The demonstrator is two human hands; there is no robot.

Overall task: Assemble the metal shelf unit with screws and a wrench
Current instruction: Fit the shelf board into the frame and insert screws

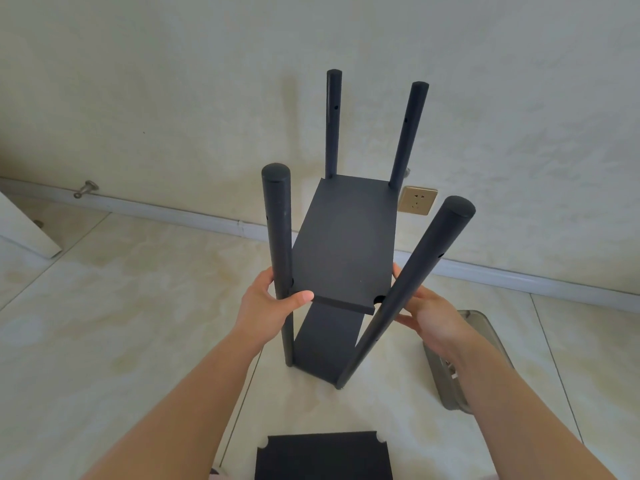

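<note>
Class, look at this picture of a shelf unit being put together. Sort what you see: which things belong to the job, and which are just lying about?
Part of the job:
- middle shelf board, held by left hand and right hand
- four black posts
- bottom shelf board
- spare shelf board on the floor

Just lying about:
- grey tray
- wall socket
- door stopper

A home room: marbled floor tiles [121, 306], plaster wall, gold wall socket [417, 200], doorstop [86, 188].

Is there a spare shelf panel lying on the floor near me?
Yes, a black panel with notched corners lies flat on the floor below the shelf unit.
</note>
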